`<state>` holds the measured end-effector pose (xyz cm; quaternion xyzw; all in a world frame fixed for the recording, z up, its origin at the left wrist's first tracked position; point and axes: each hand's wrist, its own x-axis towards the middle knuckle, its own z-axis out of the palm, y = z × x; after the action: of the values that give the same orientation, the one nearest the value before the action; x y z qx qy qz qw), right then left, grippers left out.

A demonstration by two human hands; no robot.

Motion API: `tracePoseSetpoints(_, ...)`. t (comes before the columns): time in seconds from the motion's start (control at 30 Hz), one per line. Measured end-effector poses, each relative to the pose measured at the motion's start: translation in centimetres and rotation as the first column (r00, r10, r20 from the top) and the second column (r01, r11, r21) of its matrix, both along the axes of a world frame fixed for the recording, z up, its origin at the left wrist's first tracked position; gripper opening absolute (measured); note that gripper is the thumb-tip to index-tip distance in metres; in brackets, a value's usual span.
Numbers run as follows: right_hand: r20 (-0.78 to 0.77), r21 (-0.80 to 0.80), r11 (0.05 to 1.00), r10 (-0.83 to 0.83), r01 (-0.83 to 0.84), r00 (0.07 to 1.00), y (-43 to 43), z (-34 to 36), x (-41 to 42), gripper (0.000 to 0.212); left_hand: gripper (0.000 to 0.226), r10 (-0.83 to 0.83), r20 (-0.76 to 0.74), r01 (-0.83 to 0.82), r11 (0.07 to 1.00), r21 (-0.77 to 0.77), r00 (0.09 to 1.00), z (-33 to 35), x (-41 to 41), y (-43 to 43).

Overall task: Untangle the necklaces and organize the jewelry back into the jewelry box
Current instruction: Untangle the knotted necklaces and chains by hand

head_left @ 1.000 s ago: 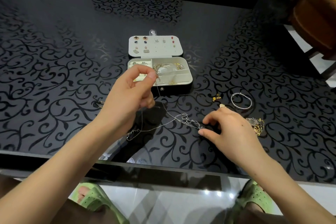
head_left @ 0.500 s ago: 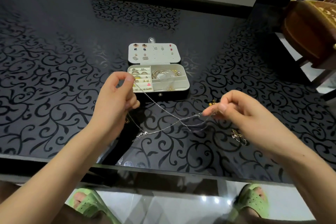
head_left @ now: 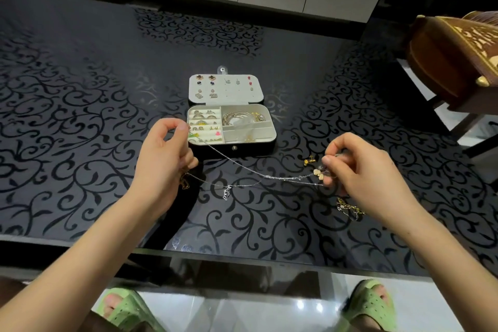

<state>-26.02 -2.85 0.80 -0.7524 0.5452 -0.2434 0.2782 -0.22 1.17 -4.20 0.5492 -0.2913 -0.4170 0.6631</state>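
Untangling time at the black table [head_left: 80,94].
An open jewelry box [head_left: 244,149] sits in the middle of it. In front of the box, the left hand [head_left: 161,162] and the right hand [head_left: 362,170] each pinch the thin silver chains [head_left: 269,176], stretched between them. A small pendant [head_left: 227,193] hangs from one chain.

Taut silver necklaces [head_left: 258,174] before open jewelry box [head_left: 231,127]
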Motion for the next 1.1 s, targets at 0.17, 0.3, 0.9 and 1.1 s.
tracePoseSetpoints(0.17,-0.028,0.051,0.996,0.07,-0.069,0.997,-0.2,0.6,-0.4,0.023,0.012,0.018,0.008,-0.018,1.0,0.0,1.0,0.3,0.1,0.0)
tracePoseSetpoints(0.3,0.03,0.187,0.977,0.102,-0.106,0.994,-0.5,1.3,-1.0,0.026,0.014,0.046,-0.002,-0.046,0.999,-0.002,0.999,0.2,0.3,-0.1)
tracePoseSetpoints(0.9,0.333,0.411,0.878,0.104,-0.244,0.937,-0.9,4.2,-4.4,0.049,0.016,0.096,0.008,-0.096,0.995,0.026,0.995,-0.7,1.3,0.2)
tracePoseSetpoints(1.1,0.636,0.337,0.873,0.065,-0.353,0.769,-1.5,6.2,-3.3,0.038,0.014,0.112,0.068,-0.116,0.991,0.06,0.991,-1.4,1.4,-0.1)
